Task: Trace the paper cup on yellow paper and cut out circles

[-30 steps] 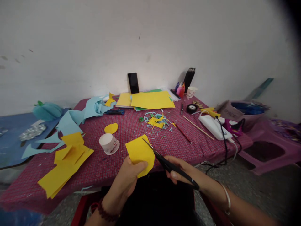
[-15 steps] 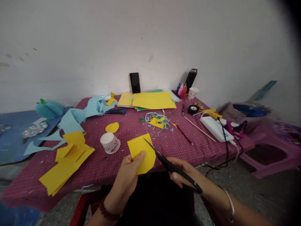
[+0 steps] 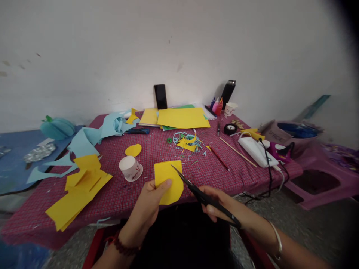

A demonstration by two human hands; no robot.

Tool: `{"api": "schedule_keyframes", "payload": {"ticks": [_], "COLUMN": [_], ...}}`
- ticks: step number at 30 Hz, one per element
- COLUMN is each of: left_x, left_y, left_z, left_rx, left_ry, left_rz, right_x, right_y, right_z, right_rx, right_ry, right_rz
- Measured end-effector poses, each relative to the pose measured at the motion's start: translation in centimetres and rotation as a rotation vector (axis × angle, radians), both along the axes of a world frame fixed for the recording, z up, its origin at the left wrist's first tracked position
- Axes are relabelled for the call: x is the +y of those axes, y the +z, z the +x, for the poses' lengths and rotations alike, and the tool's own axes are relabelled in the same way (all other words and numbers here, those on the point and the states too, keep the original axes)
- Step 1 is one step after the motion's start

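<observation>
Between thumb and fingers, my left hand (image 3: pixel 153 198) grips a piece of yellow paper (image 3: pixel 169 172) above the table's front edge. Its lower edge is cut round, while the top is straight. My right hand (image 3: pixel 214 203) is closed around the handles of black scissors (image 3: pixel 206 198). The blades lie across the upper right of the paper, their tips near its top edge; they look almost closed. An upturned paper cup (image 3: pixel 129 168) and a rounded yellow cutout (image 3: pixel 133 150) are on the table, left of the held paper.
Yellow offcuts (image 3: pixel 81 190) and light blue scraps (image 3: pixel 84 142) cover the left side. Beyond the hands lie a pile of shreds (image 3: pixel 186 143), yellow sheets (image 3: pixel 183 118) and a propped phone (image 3: pixel 160 96). A red pencil (image 3: pixel 220 158), a stick (image 3: pixel 237 151) and a white power strip (image 3: pixel 256 151) lie to the right.
The yellow paper has turned slightly in my left hand, so its top edge is more level. The scissors stay in almost the same place.
</observation>
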State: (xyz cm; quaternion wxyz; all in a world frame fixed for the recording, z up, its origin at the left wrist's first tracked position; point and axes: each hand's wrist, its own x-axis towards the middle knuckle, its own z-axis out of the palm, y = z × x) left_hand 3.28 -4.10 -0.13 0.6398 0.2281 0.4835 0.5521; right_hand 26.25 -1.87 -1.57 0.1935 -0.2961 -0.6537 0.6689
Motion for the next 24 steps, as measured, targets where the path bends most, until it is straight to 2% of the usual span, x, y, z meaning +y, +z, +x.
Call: {"api": "schedule_keyframes", "payload": {"ticks": [3,8,14,24], "left_x": [-0.2,-0.6,-0.5,-0.5], "left_y": [0.2,0.1,0.0,0.0], "left_z": [-0.3,-0.3,-0.2,0.2], "left_rx": [0.036,0.091,0.119,0.051], "left_ry": [-0.102,-0.206,-0.246,-0.212], "left_rz": [-0.011,-0.046,-0.087,-0.061], "right_x": [0.2,0.2,0.2,-0.3], "right_y": [0.9,1.2,0.7,1.0], "right_z": [0.1,-0.2,0.1,-0.6], "right_rx": [-0.021,-0.014,-0.031,0.051], "right_ry": [0.075,0.086,0.092,0.041], "right_rz": [0.056,0.021,0.035,0.012]}}
